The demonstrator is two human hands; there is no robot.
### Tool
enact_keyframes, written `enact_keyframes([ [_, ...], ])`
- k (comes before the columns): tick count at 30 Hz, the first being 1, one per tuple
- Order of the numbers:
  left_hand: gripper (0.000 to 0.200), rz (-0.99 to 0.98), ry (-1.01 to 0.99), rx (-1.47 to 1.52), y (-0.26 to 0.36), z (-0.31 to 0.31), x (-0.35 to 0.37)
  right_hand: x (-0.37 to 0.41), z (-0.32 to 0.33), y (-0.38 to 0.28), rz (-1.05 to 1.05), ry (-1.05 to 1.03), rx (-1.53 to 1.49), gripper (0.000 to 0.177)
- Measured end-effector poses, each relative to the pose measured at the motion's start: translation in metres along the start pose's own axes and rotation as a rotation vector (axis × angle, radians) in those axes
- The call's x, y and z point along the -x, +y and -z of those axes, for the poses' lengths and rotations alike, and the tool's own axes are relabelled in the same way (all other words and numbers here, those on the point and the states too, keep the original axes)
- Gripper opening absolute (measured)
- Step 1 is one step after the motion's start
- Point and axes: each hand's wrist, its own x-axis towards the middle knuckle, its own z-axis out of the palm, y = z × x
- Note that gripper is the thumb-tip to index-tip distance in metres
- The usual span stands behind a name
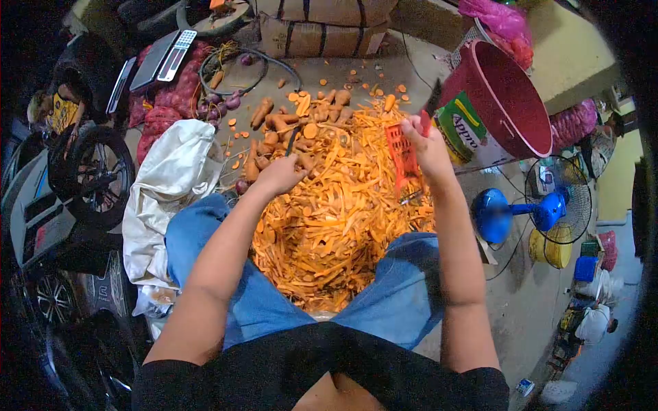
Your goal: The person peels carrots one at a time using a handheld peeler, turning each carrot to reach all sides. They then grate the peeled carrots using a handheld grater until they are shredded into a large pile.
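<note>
My left hand [281, 175] is closed at the upper left edge of a big heap of orange peelings [322, 226]. A narrow dark object [293, 140] sticks up by its fingertips, beside whole carrots [277, 123] and a round orange slice [310, 130]; what the fingers grip is unclear. My right hand [432, 152] is closed round the red handle of a knife [425, 123], its dark blade pointing up and away. Directly beside that hand, a red perforated plastic piece [399, 156] hangs over the peelings; whether the hand also touches it is unclear.
A large red bucket [510, 103] stands at the right, near a blue fan [548, 211]. White sacking [168, 185] lies at the left, below net bags of onions [161, 120] and a scale [154, 60]. Wrapped bales [322, 34] are at the back. A person [593, 323] is far right.
</note>
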Motion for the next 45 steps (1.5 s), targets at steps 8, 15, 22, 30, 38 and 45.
enact_keyframes([
  [8,0.039,0.4,-0.157,0.599,-0.054,-0.078,-0.047,-0.018,-0.01,0.062,-0.286,-0.007,0.312,0.018],
  [15,0.022,0.464,-0.077,0.829,-0.083,-0.133,-0.118,-0.03,-0.011,0.079,0.014,-0.298,0.941,0.018],
  [22,0.015,0.335,0.502,0.758,-0.072,-0.112,-0.166,-0.05,0.012,0.098,-0.2,-0.268,1.02,0.019],
  [30,0.012,0.639,0.657,0.641,-0.116,-0.09,-0.197,-0.057,0.024,0.119,-0.308,-0.276,1.036,0.02],
  [38,0.032,1.034,0.719,0.625,-0.202,-0.119,-0.189,-0.073,0.021,0.134,-0.311,-0.302,0.996,0.018],
  [45,0.049,0.841,0.47,0.21,-0.185,-0.09,-0.2,-0.082,0.013,0.139,-0.277,-0.26,0.975,0.017],
])
